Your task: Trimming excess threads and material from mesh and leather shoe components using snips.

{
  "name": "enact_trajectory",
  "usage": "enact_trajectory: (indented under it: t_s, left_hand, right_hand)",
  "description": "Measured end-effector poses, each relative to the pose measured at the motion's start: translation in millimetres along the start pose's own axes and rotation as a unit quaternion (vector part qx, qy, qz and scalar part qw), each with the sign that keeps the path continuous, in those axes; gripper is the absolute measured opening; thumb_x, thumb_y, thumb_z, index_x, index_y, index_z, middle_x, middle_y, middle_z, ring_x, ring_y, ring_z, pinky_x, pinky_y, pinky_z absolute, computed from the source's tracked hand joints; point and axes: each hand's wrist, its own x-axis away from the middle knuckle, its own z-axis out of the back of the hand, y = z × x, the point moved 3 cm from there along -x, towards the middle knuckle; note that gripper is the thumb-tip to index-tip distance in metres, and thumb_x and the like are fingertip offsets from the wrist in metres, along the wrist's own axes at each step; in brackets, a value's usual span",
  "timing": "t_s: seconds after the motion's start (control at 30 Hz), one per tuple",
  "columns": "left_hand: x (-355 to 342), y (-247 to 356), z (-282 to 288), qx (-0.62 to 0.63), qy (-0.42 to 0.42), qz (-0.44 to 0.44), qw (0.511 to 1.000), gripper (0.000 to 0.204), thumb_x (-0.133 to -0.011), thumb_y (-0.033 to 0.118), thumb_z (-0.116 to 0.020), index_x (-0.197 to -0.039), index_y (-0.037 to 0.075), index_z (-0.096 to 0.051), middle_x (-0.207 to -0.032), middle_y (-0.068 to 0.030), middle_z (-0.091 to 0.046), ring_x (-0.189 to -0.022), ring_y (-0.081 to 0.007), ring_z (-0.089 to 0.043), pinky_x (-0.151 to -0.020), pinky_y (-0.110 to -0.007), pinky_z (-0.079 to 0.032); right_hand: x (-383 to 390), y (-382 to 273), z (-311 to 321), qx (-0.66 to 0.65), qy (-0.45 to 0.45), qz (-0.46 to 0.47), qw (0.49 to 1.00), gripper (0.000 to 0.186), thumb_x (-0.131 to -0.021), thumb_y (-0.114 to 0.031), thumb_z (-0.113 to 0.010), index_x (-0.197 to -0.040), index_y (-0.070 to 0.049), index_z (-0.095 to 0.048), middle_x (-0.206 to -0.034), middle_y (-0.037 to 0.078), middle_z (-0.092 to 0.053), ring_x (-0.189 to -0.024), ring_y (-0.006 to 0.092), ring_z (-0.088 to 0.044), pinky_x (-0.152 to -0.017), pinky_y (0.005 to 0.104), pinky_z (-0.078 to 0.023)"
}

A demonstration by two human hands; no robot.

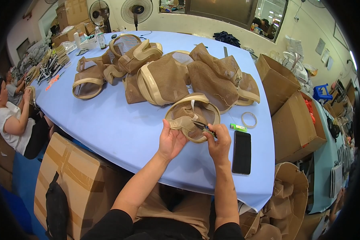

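A brown mesh bag [206,114] with beige trim lies near the table's front edge, its round opening facing up toward me. My left hand [173,140] is palm up at its left side, with the thumb over a beige strap-like flap [181,123] and the fingers under it. In my right hand [220,143] is a pair of small dark thread snips [203,126], their blades pointing left over the flap inside the opening. Whether the blades touch the fabric I cannot tell. Several more brown mesh bags [164,80] are heaped just beyond.
Right of the bag are a black phone [242,153], a small green cylinder [238,127] and a beige ring [249,120] on the blue table [120,136]. Cardboard boxes [294,124] stand along the right; another box [74,180] is at lower left. A person [18,124] sits at far left.
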Motion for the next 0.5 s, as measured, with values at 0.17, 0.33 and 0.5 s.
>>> enact_trajectory:
  t_s: [0.17,0.33,0.5]
  left_hand:
    - [0.3,0.1,-0.5,-0.017,0.014,0.001,1.0,0.07,-0.088,0.057,-0.017,-0.131,0.004,-0.031,-0.131,-0.0111,-0.038,-0.122,-0.0248,-0.035,-0.103,-0.04,-0.024]
    - [-2.5,-3.1,0.6,-0.075,-0.02,-0.026,0.997,0.071,-0.087,0.058,-0.014,-0.131,0.003,-0.028,-0.132,-0.0106,-0.037,-0.122,-0.0234,-0.034,-0.102,-0.039,-0.025]
    - [-4.5,-7.2,7.5,-0.153,-0.02,-0.031,0.988,0.072,-0.087,0.058,-0.012,-0.132,0.004,-0.026,-0.133,-0.0099,-0.036,-0.122,-0.0223,-0.034,-0.101,-0.038,-0.025]
  right_hand:
    - [0.1,0.5,0.3,-0.005,-0.002,-0.001,1.0,0.023,-0.065,-0.005,-0.069,-0.084,-0.003,-0.057,-0.073,0.01,-0.054,-0.066,0.0269,-0.052,-0.056,0.0343,-0.042]
    - [-2.7,-8.6,4.3,0.036,-0.014,0.013,0.999,0.022,-0.065,-0.008,-0.069,-0.083,-0.005,-0.057,-0.072,0.008,-0.053,-0.066,0.026,-0.052,-0.057,0.0343,-0.041]
    - [-5.3,-14.7,6.0,0.052,-0.034,0.041,0.997,0.022,-0.063,-0.009,-0.069,-0.082,-0.006,-0.058,-0.071,0.006,-0.053,-0.067,0.0243,-0.052,-0.058,0.0341,-0.04]
